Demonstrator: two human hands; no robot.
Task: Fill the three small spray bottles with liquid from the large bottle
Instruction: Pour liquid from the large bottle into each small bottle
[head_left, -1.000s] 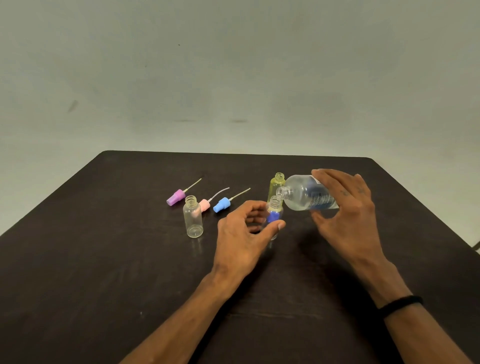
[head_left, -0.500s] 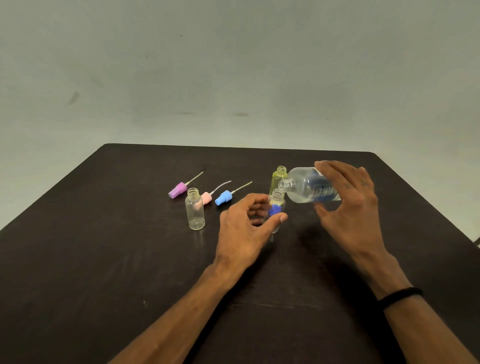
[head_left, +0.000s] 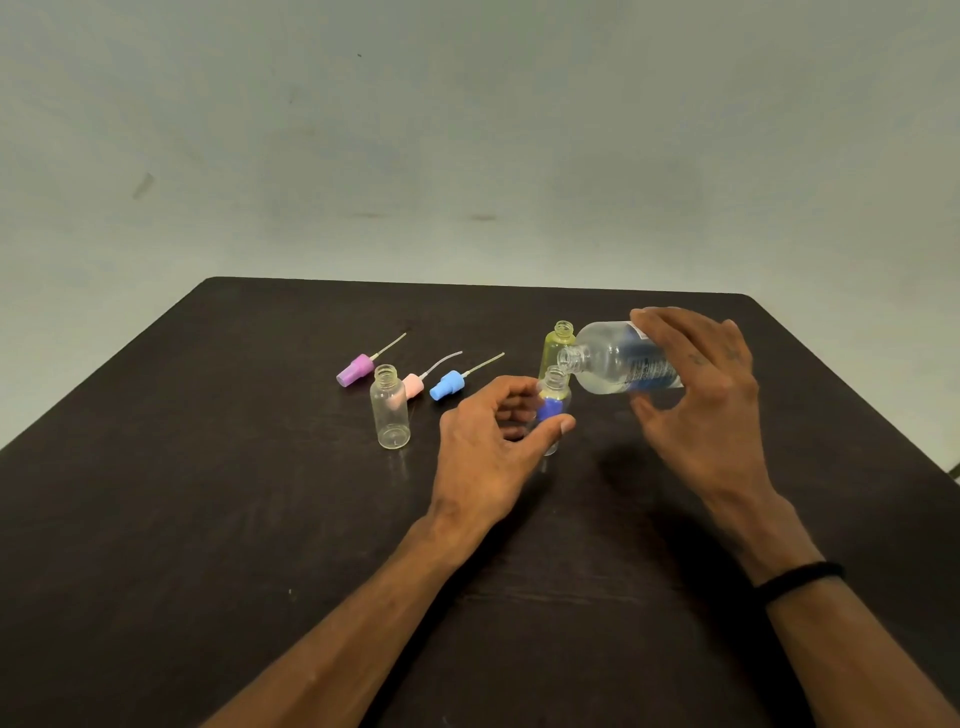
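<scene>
My right hand (head_left: 698, 395) grips the large clear bottle (head_left: 608, 364), tipped on its side with its open mouth just over the neck of a small clear spray bottle (head_left: 554, 387). My left hand (head_left: 491, 441) holds that small bottle upright on the dark table (head_left: 208, 519), thumb in front and fingers behind. Something blue shows through its lower half. A yellow small bottle (head_left: 556, 343) stands open right behind it. Another clear small bottle (head_left: 389, 408) stands open to the left, apart from both hands.
Three spray tops with thin dip tubes lie on the table behind the left bottle: a purple one (head_left: 356, 369), a pink one (head_left: 414, 385) and a blue one (head_left: 448, 385). A pale wall rises beyond the table's far edge. A black band circles my right wrist.
The large bottle has stayed tipped over the small bottle in my left hand, and both hands have kept their grip. The view has shifted slightly.
</scene>
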